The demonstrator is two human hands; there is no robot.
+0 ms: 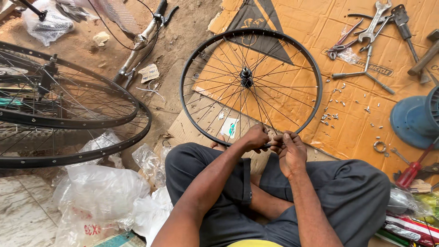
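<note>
A black spoked bicycle wheel rim (201,55) with a hub (246,77) at its middle lies flat on cardboard in front of my crossed legs. My left hand (254,137) grips the near edge of the rim. My right hand (290,148) sits beside it with fingers pinched at the rim, on something too small to make out. Both hands meet at the nearest part of the wheel, above my dark grey trousers.
Two more wheels (68,114) lie stacked at the left. Wrenches and pliers (370,32), scattered small metal parts (334,114), a blue plastic object (414,120) and a red screwdriver (411,170) lie on the cardboard at right. Plastic bags (100,192) sit at lower left.
</note>
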